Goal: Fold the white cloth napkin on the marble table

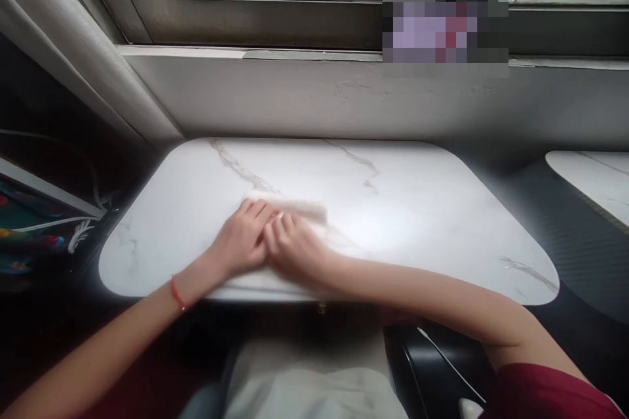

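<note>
Both hands meet near the front middle of a white marble-patterned table (417,209). Under and just beyond their fingers lies a soft white cloth (309,208), somewhat blurred; much of it is hidden by the hands. My left hand (246,236), with a red string bracelet (177,293) on its wrist, has its fingers curled down onto the cloth. Pressed against it, my right hand (297,245) is closed over the cloth too, its knuckles facing up. The cloth lies flat against the tabletop.
Beyond the table is a pale wall (270,91) with a window above it. A second white table (599,173) stands at the right. White cables (81,232) hang at the left, and another white cable (449,363) runs below the table.
</note>
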A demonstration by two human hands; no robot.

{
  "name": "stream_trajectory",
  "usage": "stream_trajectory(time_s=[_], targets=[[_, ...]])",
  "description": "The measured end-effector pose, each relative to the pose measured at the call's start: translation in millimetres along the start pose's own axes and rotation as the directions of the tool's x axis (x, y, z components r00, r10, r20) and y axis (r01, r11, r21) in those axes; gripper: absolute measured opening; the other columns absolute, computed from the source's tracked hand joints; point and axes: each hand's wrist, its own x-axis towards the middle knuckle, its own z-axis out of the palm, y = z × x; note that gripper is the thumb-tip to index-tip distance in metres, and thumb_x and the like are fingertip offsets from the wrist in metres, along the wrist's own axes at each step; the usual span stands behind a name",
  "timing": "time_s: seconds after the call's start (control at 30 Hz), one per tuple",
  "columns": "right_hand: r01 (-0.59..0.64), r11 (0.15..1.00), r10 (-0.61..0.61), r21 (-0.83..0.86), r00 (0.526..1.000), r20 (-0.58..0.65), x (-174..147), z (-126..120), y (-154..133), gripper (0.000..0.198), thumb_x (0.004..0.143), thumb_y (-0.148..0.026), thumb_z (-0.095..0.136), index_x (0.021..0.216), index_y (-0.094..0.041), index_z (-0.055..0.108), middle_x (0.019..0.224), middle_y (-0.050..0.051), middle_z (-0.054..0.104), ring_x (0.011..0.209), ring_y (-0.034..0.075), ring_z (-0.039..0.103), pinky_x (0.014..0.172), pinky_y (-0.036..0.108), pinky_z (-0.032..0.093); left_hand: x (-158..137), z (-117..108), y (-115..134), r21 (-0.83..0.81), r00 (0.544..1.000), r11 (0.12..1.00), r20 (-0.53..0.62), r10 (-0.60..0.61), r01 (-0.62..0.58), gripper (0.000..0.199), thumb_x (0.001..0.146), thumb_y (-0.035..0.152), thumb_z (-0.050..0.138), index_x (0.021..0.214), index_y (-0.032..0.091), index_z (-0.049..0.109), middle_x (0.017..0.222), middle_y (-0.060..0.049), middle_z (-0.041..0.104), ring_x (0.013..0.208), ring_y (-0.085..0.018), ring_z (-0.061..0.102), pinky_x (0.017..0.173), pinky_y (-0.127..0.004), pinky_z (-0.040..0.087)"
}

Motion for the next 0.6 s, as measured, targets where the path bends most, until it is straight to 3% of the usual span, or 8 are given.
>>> stream_trajectory(time_s=[0.17,0.27,0.37,0.6], targets=[[0.108,0.993,-0.110,-0.041,0.992,-0.054,-16,-10,-23,0.033,0.097,-0.009,0.030,0.099,-0.006,0.063,0.090,0.018,0.068,0.069,0.022,0.057,0.063,0.037,0.043,-39,-4,16,-0.001,1.000,1.000,-0.013,-0.013,0.013,0.037,0.086,0.017,0.043,0.117,0.016,0.062,0.112,-0.011,0.064,0.101,-0.027,0.054,0.088,-0.041,0.051],[0.130,0.991,-0.128,0.013,0.987,-0.093,-15,-11,-24,0.032,0.099,-0.024,0.035,0.101,-0.007,0.062,0.096,0.019,0.066,0.079,0.026,0.058,0.069,0.039,0.044,-48,-4,16,0.004,0.999,1.000,-0.039,-0.025,0.025,0.035,0.088,0.018,0.041,0.118,0.015,0.059,0.113,-0.011,0.064,0.102,-0.026,0.054,0.090,-0.040,0.050],[0.097,0.990,-0.090,0.103,0.993,-0.071,-9,-11,-19,0.036,0.097,-0.036,0.040,0.103,-0.008,0.060,0.100,0.019,0.064,0.086,0.029,0.056,0.074,0.040,0.044,-45,-4,10,0.026,0.997,0.999,-0.055,-0.046,0.047,0.030,0.090,0.019,0.041,0.114,0.014,0.059,0.108,-0.011,0.063,0.100,-0.026,0.054,0.090,-0.040,0.049],[-0.031,0.992,0.032,0.120,0.999,-0.004,0,-5,-2,0.038,0.098,-0.036,0.040,0.112,-0.006,0.059,0.116,0.022,0.061,0.097,0.031,0.053,0.081,0.042,0.041,-21,1,0,0.136,0.998,0.990,-0.057,-0.017,0.025,0.025,0.092,0.019,0.038,0.105,0.015,0.058,0.102,-0.011,0.061,0.097,-0.027,0.053,0.090,-0.041,0.048]])
